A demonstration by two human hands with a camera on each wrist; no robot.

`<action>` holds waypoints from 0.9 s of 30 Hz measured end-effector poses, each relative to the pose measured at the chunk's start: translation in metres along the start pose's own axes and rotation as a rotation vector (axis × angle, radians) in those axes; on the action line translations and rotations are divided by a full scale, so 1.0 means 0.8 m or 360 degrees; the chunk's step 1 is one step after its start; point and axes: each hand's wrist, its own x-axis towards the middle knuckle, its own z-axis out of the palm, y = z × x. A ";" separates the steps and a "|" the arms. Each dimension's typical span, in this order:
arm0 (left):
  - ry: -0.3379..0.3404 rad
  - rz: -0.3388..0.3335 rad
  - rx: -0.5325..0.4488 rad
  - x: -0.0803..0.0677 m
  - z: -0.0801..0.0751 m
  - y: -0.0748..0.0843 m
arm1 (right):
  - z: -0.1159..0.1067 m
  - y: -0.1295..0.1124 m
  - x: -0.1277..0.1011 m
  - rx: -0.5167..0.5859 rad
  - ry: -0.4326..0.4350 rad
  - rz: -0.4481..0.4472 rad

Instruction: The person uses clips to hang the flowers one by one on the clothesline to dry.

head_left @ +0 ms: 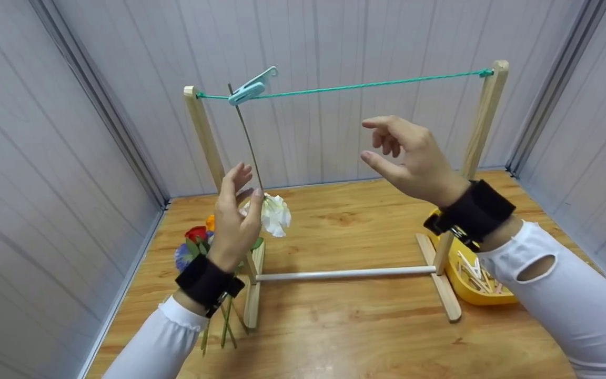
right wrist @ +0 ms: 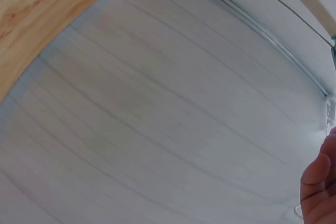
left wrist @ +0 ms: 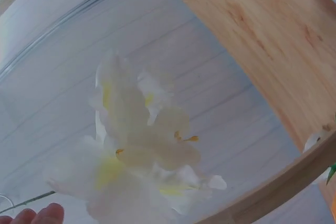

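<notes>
Left of centre, our left hand [head_left: 234, 221] is open, fingertips beside the white flower [head_left: 274, 215], which hangs upside down by its stem from a blue clothespin [head_left: 250, 88] on the green cord [head_left: 366, 84]. Upper right, our right hand [head_left: 411, 158] hovers with fingers relaxed, holding nothing.

A small walled test booth, not a home: pale grey ribbed panel walls [head_left: 334, 47] close in a bare wooden tabletop [head_left: 366, 331] on three sides, meeting its edges.
</notes>
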 end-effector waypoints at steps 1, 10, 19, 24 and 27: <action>0.0032 0.0010 0.0023 -0.004 -0.001 0.000 | -0.002 0.002 -0.006 0.0005 0.0007 0.0015; 0.0252 -0.0070 0.0104 -0.041 -0.015 -0.014 | -0.024 0.019 -0.065 0.0038 0.0039 0.0107; 0.0393 -0.0206 0.0111 -0.074 -0.026 -0.049 | -0.037 0.030 -0.123 0.0132 0.0190 0.0160; 0.0313 -0.0375 0.0157 -0.096 -0.032 -0.068 | -0.045 0.038 -0.154 0.0235 0.0210 0.0304; 0.0118 -0.0555 0.0203 -0.105 -0.035 -0.075 | -0.050 0.047 -0.176 0.0250 0.0196 0.0461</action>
